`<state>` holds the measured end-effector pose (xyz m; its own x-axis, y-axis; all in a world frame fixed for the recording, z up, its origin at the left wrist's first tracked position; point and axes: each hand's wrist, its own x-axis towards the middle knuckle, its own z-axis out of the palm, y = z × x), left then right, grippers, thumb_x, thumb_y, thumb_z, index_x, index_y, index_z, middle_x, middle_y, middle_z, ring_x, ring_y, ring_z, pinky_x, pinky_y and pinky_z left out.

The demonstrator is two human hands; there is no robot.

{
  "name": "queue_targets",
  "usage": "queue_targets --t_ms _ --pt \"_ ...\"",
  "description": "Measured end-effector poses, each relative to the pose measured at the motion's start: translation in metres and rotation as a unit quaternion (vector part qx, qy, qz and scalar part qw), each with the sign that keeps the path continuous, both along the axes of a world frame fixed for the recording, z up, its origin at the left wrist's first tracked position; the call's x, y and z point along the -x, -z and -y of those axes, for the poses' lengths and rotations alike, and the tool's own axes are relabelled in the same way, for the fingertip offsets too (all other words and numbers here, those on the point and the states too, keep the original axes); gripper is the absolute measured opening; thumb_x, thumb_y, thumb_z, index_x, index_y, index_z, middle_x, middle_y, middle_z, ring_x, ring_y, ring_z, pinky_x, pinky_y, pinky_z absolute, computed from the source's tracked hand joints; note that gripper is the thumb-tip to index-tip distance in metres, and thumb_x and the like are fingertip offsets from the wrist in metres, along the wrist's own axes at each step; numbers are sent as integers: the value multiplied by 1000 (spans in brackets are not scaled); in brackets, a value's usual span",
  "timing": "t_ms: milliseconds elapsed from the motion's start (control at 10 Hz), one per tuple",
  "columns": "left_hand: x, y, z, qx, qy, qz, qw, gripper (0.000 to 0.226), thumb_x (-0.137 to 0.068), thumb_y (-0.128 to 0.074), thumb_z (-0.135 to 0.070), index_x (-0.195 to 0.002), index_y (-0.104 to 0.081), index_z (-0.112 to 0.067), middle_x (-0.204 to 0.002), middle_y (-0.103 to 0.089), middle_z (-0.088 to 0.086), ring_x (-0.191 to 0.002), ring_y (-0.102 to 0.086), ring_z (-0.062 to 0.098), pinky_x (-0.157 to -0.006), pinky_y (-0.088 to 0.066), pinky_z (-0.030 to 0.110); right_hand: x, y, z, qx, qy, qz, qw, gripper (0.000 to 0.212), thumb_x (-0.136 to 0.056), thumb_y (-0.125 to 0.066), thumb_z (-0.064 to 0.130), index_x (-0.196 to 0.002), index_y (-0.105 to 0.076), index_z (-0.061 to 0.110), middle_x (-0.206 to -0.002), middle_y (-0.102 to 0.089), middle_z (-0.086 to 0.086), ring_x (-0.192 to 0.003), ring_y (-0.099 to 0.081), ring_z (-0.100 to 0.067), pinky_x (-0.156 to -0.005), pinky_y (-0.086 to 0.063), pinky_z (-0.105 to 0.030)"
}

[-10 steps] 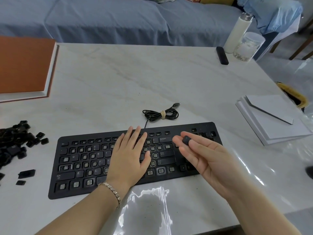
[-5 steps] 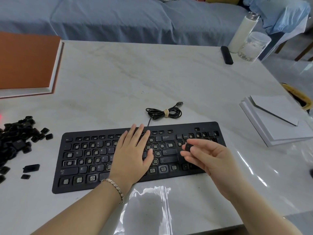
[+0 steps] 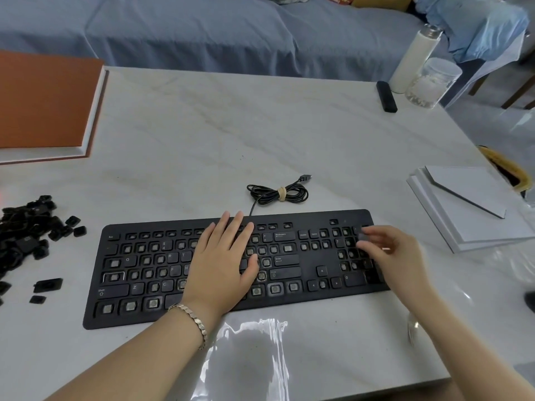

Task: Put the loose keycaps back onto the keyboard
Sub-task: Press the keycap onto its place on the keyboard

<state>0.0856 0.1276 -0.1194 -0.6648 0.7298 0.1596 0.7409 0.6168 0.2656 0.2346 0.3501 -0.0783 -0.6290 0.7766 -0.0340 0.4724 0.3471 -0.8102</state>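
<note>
Seating step: my right hand (image 3: 396, 256) pinches a small black square keycap (image 3: 363, 237) over the right end of the flat black plastic keyboard (image 3: 307, 269); my left hand (image 3: 223, 264) lies flat, bracing. Next, align and press.

Pale marble worktop (image 3: 220, 134) and the odds and ends around its edges

A flat orange-brown board (image 3: 43, 99) with a white edge lies at the far left. At the far right corner a white bottle (image 3: 411, 62) with a metal cap stands upright, a clear jar (image 3: 431, 82) of white bits just beside it and a small black bar (image 3: 386, 96) lying near both. A stack of grey-white sheets (image 3: 474, 215) sits at the right edge, with a yellowish object (image 3: 505, 166) partly hidden behind it. Shiny clear film (image 3: 252, 357) covers the near edge. Beyond the worktop stretches a blue cover (image 3: 188, 33), with a light blue cloth (image 3: 477, 24) draped at the right.
</note>
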Motion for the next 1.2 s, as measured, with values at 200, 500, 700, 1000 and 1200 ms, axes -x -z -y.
queue_targets --t_ms 200,500,700,1000,1200 --pt "0 0 0 -8 0 -1 1000 51 -85 -38 -35 -123 -61 -9 -136 -52 13 -129 -46 31 -108 -24 39 4 11 -38 -70 -5 35 997 12 -82 -67 9 -90 -64 18 -80 -62 1 -73 -56 -18 -70 -39 -26" --pt "1 1 0 -7 -1 6 1000 52 -85 -38 -35 -124 -60 -10 -137 -51 12 -130 -44 30 -109 -23 39 13 21 -45 -24 -27 26 999 20 -78 -68 -1 -91 -68 14 -74 -56 2 -62 -51 -1 -62 -39 -8" --pt "0 -1 0 -13 -1 7 1000 51 -85 -38 -35 -124 -60 -10 -137 -52 13 -130 -45 31 -108 -24 39 16 11 -49 15 -57 45 997 22 -77 -68 -5 -93 -66 10 -77 -53 -5 -62 -47 -8 -60 -36 -3" --pt "1 0 0 -11 0 7 1000 52 -85 -38 -35 -124 -60 -10 -137 -51 12 -130 -44 31 -108 -24 39 13 5 -60 21 -102 89 990 19 -77 -69 -3 -86 -66 14 -74 -55 -6 -74 -51 -21 -68 -40 -14" --pt "1 0 0 -11 0 5 1000 51 -85 -38 -35 -124 -60 -10 -137 -52 12 -130 -44 31 -108 -24 39 10 11 -54 -36 -111 99 988 13 -83 -64 2 -87 -65 14 -84 -57 -8 -82 -54 -24 -74 -37 -27"
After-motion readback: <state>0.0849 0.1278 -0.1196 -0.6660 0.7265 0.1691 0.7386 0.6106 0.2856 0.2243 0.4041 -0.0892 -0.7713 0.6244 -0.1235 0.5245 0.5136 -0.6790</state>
